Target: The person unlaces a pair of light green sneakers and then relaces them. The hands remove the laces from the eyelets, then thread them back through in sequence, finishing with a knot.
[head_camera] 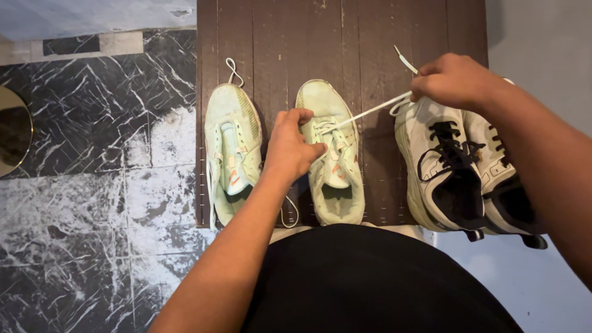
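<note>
Two pale mint-green sneakers stand side by side on a dark wooden slatted surface [370, 43]. The left sneaker [232, 148] has loose laces trailing off it. My left hand [290, 145] grips the upper of the right mint sneaker [333, 166], thumb pressed at its eyelets. My right hand [453, 80] is closed on a white shoelace [370, 113], which runs taut from the sneaker's eyelets up to my fist, with its tip sticking out above the fingers.
A pair of white sneakers with black laces [456, 166] stands at the right edge of the wooden surface, under my right forearm. Black-and-white marble floor [92, 185] lies to the left. A round brass-rimmed object [12, 129] shows at the far left.
</note>
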